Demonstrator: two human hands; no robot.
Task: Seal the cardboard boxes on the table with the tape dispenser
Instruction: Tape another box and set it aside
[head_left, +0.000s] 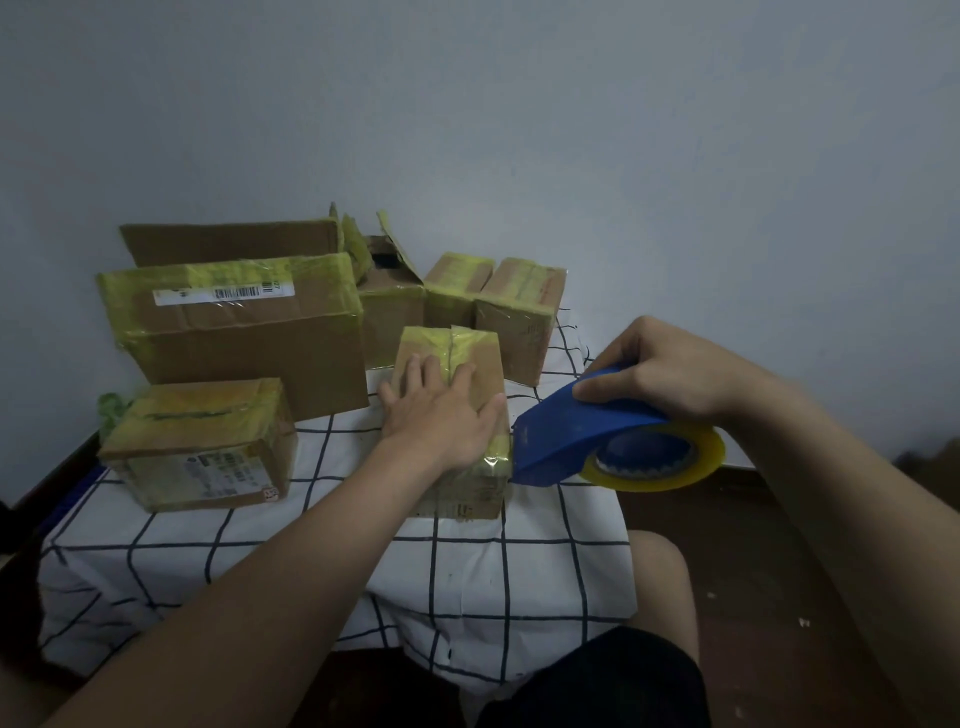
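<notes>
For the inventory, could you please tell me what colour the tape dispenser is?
The tape dispenser is blue; head view.

a checked cloth-covered table (311, 545) carries several taped cardboard boxes (244, 332).

Dim, flat, bluish light, with only faint, soft shadows. The wide lens bends and darkens the corners; fine detail is smeared.

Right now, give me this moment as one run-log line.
left hand: flat on small cardboard box | right hand: grips blue tape dispenser, nose at box's right edge | stage: taping
</notes>
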